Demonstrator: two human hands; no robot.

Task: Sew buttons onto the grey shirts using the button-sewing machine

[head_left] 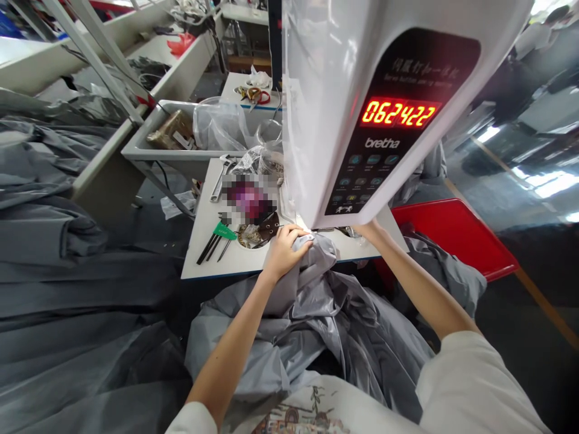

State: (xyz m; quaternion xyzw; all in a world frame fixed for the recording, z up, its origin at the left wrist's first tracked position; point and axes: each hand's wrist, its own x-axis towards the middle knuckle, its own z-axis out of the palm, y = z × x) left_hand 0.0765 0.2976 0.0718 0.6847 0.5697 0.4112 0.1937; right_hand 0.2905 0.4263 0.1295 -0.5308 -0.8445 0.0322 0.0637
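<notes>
Just below and in front of the white machine (312,126), the grey cloth (312,295) lies bunched, its upper edge pinched by the left hand's (286,252) nearly closed fingers. The right hand's (370,230) fingers are behind the machine, their hold untellable. The cloth seems placed for work; finished and remaining stitching cannot be seen.

Thin, shiny silver-grey cloth (316,301), crumpled, deeply creased; far end bunched up onto near edge of flat white tabletop (244,262); bulk hanging below and nearer, spreading left and right in loose folds
</notes>
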